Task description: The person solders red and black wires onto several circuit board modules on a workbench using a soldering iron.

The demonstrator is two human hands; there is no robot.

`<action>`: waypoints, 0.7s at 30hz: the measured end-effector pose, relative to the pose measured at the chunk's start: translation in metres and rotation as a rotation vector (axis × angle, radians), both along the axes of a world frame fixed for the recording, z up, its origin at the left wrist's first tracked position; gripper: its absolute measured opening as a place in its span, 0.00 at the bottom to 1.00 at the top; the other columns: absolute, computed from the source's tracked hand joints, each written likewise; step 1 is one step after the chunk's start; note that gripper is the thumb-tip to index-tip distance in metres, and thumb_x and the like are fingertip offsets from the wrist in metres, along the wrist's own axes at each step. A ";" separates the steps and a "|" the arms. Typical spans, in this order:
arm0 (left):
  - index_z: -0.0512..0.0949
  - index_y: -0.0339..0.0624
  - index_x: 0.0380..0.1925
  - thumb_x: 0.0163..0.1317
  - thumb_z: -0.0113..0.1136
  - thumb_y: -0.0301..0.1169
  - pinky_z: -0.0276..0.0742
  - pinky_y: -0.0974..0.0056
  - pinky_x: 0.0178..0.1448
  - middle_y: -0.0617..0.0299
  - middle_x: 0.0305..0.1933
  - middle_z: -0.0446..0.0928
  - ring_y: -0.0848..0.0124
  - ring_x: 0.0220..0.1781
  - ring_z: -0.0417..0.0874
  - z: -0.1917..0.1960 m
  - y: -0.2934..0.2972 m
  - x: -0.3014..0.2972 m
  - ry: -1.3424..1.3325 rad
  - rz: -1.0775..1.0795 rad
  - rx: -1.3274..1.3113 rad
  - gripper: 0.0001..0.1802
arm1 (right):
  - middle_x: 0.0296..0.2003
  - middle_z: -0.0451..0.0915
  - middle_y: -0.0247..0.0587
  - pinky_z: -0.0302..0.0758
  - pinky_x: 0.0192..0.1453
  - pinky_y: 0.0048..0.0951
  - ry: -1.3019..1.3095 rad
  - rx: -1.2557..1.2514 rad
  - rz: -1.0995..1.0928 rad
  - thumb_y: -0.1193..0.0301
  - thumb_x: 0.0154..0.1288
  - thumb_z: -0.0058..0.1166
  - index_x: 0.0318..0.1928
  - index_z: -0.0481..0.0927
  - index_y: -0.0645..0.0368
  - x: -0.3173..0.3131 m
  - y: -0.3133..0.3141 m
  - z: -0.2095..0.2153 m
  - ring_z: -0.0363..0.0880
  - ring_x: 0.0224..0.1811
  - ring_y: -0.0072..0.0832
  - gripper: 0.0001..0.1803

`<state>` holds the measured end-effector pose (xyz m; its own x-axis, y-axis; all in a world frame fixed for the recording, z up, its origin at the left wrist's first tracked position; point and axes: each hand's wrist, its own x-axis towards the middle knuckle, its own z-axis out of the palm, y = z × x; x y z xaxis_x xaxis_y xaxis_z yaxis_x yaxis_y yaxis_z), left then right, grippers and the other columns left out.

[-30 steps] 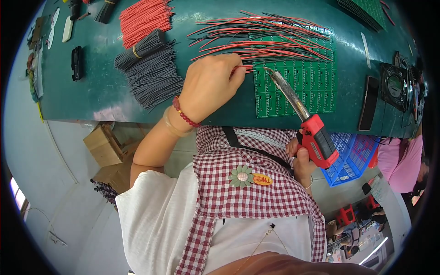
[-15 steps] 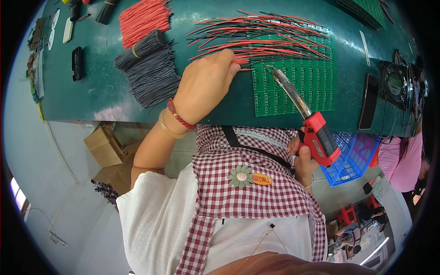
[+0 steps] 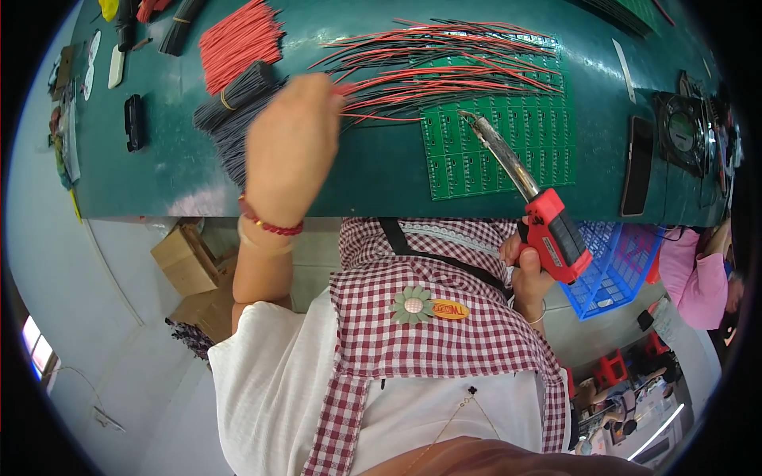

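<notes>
My left hand (image 3: 294, 151), somewhat blurred, is raised over the left part of the bench. Its fingers are pinched, and a bit of red wires (image 3: 343, 90) shows at the tips; the rest of what they hold is hidden. My right hand (image 3: 528, 266) grips a red and black soldering gun (image 3: 559, 238) by its handle at the bench's front edge. The gun's metal tip points up and left over green circuit boards (image 3: 500, 151). Red and black wires (image 3: 452, 79) lie across the upper boards, their loose ends reaching left toward my left hand.
Left of the boards lie a red wire bundle (image 3: 240, 44) and dark wire bundles (image 3: 230, 107), partly behind my left hand. A black phone (image 3: 637, 166) and a small black fan (image 3: 681, 131) are at the right. A blue crate (image 3: 599, 274) stands below the bench, with another person's pink sleeve (image 3: 689, 278) beyond.
My left hand has moved left, away from the boards toward the dark wire bundle. A red wire now extends left from the board's edge. The soldering gun has stayed nearly in place.
</notes>
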<state>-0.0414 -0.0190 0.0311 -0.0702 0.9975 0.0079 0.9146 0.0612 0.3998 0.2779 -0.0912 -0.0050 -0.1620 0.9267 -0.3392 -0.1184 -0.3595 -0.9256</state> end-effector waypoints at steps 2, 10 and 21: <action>0.72 0.39 0.32 0.61 0.55 0.30 0.71 0.53 0.34 0.52 0.31 0.72 0.51 0.33 0.76 0.009 0.005 -0.010 0.195 0.127 0.147 0.06 | 0.20 0.64 0.32 0.64 0.26 0.25 0.003 0.009 -0.010 0.55 0.63 0.57 0.58 0.64 0.65 0.000 0.000 0.000 0.63 0.20 0.21 0.33; 0.75 0.35 0.28 0.56 0.61 0.29 0.72 0.58 0.33 0.52 0.28 0.74 0.53 0.29 0.77 -0.021 0.016 0.046 -0.299 -0.147 0.031 0.08 | 0.20 0.66 0.33 0.65 0.27 0.26 -0.014 0.016 0.044 0.57 0.64 0.56 0.58 0.65 0.65 0.002 0.002 -0.003 0.63 0.21 0.21 0.30; 0.74 0.35 0.27 0.55 0.61 0.30 0.73 0.56 0.34 0.52 0.29 0.75 0.52 0.31 0.77 -0.030 0.019 0.051 -0.226 -0.110 0.037 0.09 | 0.26 0.73 0.34 0.68 0.32 0.23 0.049 -0.005 0.033 0.69 0.65 0.55 0.37 0.74 0.64 -0.003 0.003 0.000 0.70 0.27 0.21 0.09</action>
